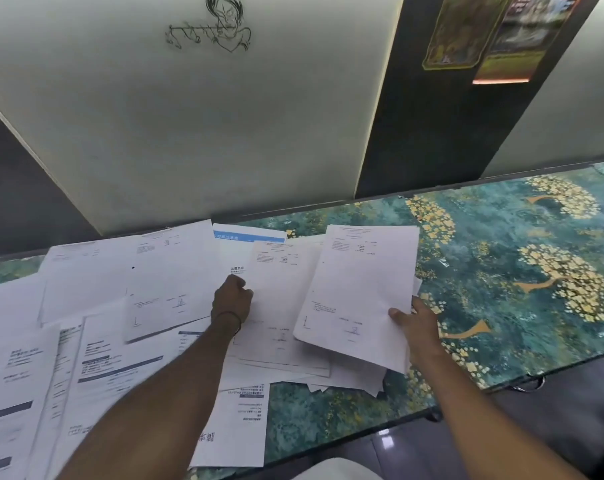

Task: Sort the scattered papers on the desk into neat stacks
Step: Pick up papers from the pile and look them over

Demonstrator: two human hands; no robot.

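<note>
my right hand (419,325) is gripping a sheaf (359,289) by its right edge, thumb lying across the top page, fingers curling underneath. the sheaf is sitting tilted at mid-desk, its near corner overhanging loose pages below. my left hand (232,301) is curling tight, knuckles up, and appears to be pinching the left edge of a sheet (279,296) just beside the sheaf; the fingertips are hiding from view, so the hold is not certain. a dark band (229,318) is circling that wrist. the papers (85,292) are lying scattered and overlapping across the left half of the desk (501,237), some reaching its near edge. the right half is showing a teal floral cover. a drawing (210,26) is showing on the wall (224,140) behind.
</note>
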